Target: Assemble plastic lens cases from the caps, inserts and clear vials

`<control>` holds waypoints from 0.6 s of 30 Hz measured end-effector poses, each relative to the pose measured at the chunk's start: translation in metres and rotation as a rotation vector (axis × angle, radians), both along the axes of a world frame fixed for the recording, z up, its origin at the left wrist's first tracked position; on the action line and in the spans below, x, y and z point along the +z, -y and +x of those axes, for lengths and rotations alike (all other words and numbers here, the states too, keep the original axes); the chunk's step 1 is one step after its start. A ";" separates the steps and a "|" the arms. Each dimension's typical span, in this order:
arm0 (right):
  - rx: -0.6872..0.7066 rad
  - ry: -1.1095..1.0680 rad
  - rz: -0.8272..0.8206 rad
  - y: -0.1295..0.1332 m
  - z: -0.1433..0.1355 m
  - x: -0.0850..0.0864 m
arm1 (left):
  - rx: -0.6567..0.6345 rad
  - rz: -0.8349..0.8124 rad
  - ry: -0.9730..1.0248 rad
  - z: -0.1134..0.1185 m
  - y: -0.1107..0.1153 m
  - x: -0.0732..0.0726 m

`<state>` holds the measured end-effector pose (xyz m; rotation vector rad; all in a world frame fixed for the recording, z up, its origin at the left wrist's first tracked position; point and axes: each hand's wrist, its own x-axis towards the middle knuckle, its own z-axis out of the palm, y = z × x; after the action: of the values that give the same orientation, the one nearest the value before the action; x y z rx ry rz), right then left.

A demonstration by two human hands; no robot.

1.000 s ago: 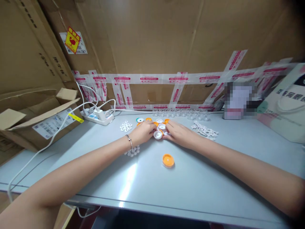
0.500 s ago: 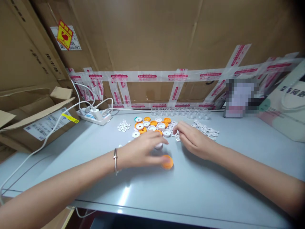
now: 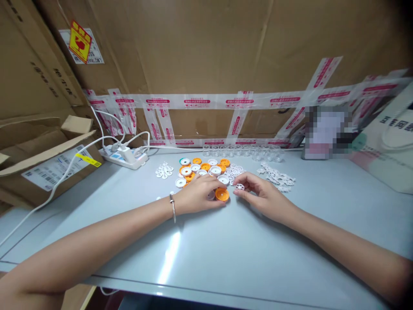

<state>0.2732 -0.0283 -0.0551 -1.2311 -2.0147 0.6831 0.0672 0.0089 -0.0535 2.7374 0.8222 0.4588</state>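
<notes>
My left hand (image 3: pixel 200 192), with a bracelet on its wrist, is closed round an orange round cap (image 3: pixel 222 194), whose hollow side faces up. A white cap (image 3: pixel 210 196) lies partly hidden beside those fingers. Between the thumb and fingertips of my right hand (image 3: pixel 254 189) is a small white spoked disc (image 3: pixel 239 187), just right of the orange cap and apart from it. Behind my hands lie several white and orange caps (image 3: pixel 205 166) in a cluster. A heap of small white spoked discs (image 3: pixel 235 171) adjoins them.
Small white pieces (image 3: pixel 164 170) lie left of the caps, and flat white pieces (image 3: pixel 275 177) to the right. Clear cups (image 3: pixel 222 150) line the back edge. A power strip (image 3: pixel 125 158) with cables and an open carton (image 3: pixel 54 161) stand at left. A pixelated object (image 3: pixel 325 133) is at back right.
My left hand has moved the orange cap up and away from me, its hollow now turned upward. My right hand has lifted a white spoked disc from the heap's edge and turned it into view.
</notes>
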 end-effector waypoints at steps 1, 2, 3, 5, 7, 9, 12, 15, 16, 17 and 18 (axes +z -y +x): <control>0.003 -0.034 -0.023 0.000 0.000 0.000 | -0.001 -0.007 -0.002 0.000 0.000 -0.001; 0.003 -0.064 -0.043 0.000 0.000 0.000 | -0.004 -0.012 -0.006 0.000 0.000 -0.001; 0.002 -0.088 -0.061 0.000 -0.001 0.001 | -0.008 -0.015 -0.008 -0.001 0.000 -0.001; 0.003 -0.120 -0.096 0.001 -0.002 0.001 | -0.019 -0.011 -0.006 -0.002 0.002 0.001; 0.004 -0.143 -0.139 0.002 -0.002 0.002 | -0.025 0.001 0.006 -0.005 0.005 0.004; -0.014 -0.155 -0.191 0.003 -0.002 0.003 | -0.017 0.026 0.011 -0.010 0.006 0.008; -0.047 -0.205 -0.275 0.004 -0.002 0.005 | 0.027 0.061 -0.005 -0.018 0.006 0.012; -0.053 -0.310 -0.345 0.005 -0.003 0.006 | 0.071 0.061 -0.009 -0.023 0.000 0.010; -0.054 -0.337 -0.359 0.006 -0.004 0.006 | 0.086 0.061 -0.007 -0.023 -0.003 0.009; -0.055 -0.354 -0.366 0.006 -0.004 0.007 | 0.101 0.062 -0.005 -0.024 -0.005 0.008; -0.055 -0.365 -0.372 0.007 -0.004 0.007 | 0.114 0.062 0.000 -0.024 -0.007 0.008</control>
<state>0.2692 -0.0348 -0.0483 -1.2526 -1.5920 1.1999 0.0437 0.0157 -0.0460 2.7567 0.9843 0.5150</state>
